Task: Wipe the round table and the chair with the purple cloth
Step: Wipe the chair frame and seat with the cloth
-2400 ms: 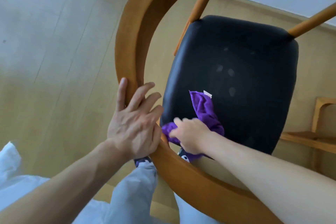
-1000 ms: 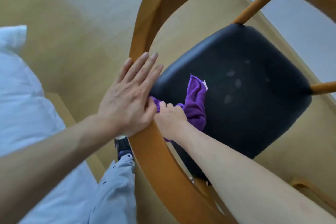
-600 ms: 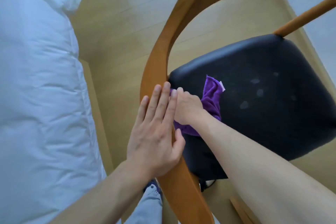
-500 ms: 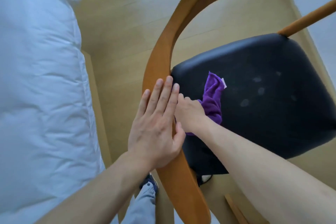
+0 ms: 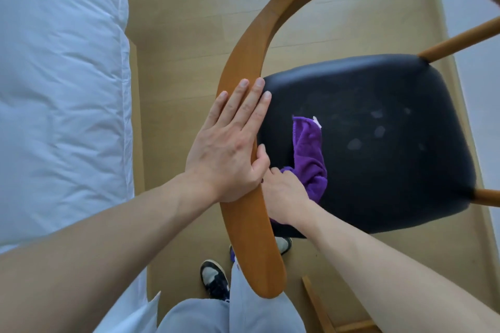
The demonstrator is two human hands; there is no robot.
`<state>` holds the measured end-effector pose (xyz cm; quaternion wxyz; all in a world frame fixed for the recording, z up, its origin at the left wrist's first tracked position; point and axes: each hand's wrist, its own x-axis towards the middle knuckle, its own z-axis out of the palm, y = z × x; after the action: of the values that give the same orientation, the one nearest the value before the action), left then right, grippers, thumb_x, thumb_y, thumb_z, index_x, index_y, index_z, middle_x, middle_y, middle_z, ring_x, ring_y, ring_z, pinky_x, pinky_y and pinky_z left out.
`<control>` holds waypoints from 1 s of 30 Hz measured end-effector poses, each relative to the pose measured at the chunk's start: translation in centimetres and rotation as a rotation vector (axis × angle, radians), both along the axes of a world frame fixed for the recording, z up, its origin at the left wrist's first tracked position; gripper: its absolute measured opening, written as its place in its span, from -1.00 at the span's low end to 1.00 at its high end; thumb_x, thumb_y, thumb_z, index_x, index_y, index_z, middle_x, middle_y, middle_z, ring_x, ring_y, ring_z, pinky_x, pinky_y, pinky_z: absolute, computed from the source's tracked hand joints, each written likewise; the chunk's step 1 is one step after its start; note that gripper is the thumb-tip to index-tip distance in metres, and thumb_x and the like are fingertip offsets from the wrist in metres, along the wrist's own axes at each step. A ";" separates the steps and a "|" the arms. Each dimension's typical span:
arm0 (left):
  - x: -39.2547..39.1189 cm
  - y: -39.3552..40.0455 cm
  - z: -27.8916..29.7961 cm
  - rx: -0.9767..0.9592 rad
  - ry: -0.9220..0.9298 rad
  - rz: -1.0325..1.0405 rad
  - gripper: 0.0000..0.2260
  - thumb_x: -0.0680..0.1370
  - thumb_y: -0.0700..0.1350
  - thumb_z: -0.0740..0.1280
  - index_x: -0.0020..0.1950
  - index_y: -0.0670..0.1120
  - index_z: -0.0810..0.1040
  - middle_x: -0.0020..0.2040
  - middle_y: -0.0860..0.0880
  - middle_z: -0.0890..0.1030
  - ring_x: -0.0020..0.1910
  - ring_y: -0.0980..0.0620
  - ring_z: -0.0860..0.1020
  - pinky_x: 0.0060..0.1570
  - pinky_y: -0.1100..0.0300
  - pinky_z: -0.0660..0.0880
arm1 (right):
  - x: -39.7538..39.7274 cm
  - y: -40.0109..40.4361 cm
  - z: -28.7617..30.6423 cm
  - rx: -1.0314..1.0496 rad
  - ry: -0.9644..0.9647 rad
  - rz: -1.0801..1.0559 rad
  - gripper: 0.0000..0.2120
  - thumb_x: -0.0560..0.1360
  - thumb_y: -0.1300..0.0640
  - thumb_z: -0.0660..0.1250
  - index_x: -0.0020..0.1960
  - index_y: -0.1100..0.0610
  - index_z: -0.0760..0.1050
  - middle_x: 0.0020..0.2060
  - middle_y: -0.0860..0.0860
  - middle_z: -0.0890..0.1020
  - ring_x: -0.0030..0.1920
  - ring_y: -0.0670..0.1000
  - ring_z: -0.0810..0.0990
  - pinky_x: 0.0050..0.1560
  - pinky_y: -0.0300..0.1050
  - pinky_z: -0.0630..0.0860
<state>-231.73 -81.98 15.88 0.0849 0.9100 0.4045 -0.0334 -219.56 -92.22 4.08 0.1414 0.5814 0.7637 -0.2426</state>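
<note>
The chair has a curved wooden back rail (image 5: 250,235) and a black padded seat (image 5: 378,143) with a few pale smudges. My left hand (image 5: 230,143) lies flat on top of the rail, fingers straight and together, thumb hooked over the inner edge. My right hand (image 5: 284,194) is under the rail against its inner side, shut on the purple cloth (image 5: 309,154). The loose end of the cloth with its white tag trails over the seat. The round table is out of view.
A white duvet (image 5: 62,76) on a bed fills the left side, close to the chair. Pale wooden floor (image 5: 184,21) lies between them. My legs in grey trousers and a dark shoe (image 5: 213,281) stand below the rail. A wooden frame piece (image 5: 319,305) sits at the bottom right.
The view swung left and the bed came in. My right hand slid the cloth back along the inner side of the rail toward me. My left hand stayed pressed on the rail.
</note>
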 end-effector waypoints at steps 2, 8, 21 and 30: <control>0.0 0.1 0.0 -0.001 -0.011 0.001 -0.31 0.60 0.11 0.10 0.67 -0.10 -0.02 0.67 -0.07 -0.10 0.64 -0.04 -0.17 0.61 -0.03 -0.14 | 1.1 -3.0 -0.1 -0.047 0.039 0.088 -0.75 0.55 0.14 0.38 0.22 0.06 0.51 0.14 0.08 0.50 0.04 0.09 0.52 -0.07 -0.02 0.39; -0.1 0.1 0.2 -0.020 -0.021 0.006 -0.32 0.60 0.10 0.07 0.67 -0.10 -0.04 0.67 -0.08 -0.11 0.64 -0.04 -0.18 0.61 -0.05 -0.13 | 3.2 -6.2 1.4 -0.263 0.081 0.191 -0.81 0.60 0.09 0.29 0.19 -0.05 0.54 0.02 0.01 0.48 -0.08 0.01 0.51 -0.13 -0.06 0.47; -0.3 -6.1 0.8 -0.105 -0.067 0.152 -0.51 0.55 0.02 0.23 0.49 -0.02 0.44 0.67 -0.11 -0.06 0.65 -0.08 -0.15 0.61 -0.05 -0.15 | 3.6 -8.4 2.0 -0.255 0.124 -0.020 -0.61 0.60 0.00 0.26 0.42 -0.11 0.37 0.09 0.00 0.46 0.01 0.08 0.55 -0.14 -0.07 0.43; -0.2 -6.2 0.5 -0.103 -0.093 0.159 -0.68 0.50 0.00 0.27 0.20 -0.03 0.62 0.66 -0.14 0.07 0.65 -0.12 -0.06 0.60 -0.07 -0.15 | 20.5 -5.1 2.0 0.068 0.059 -1.307 -0.43 0.60 -0.07 0.21 0.60 -0.07 0.23 0.40 0.12 0.36 0.28 0.25 0.51 0.30 0.07 0.46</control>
<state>-231.89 -88.14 16.35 0.1528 0.8699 0.4690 -0.0051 -199.04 -97.34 6.04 -0.0745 0.9229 0.2639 -0.2702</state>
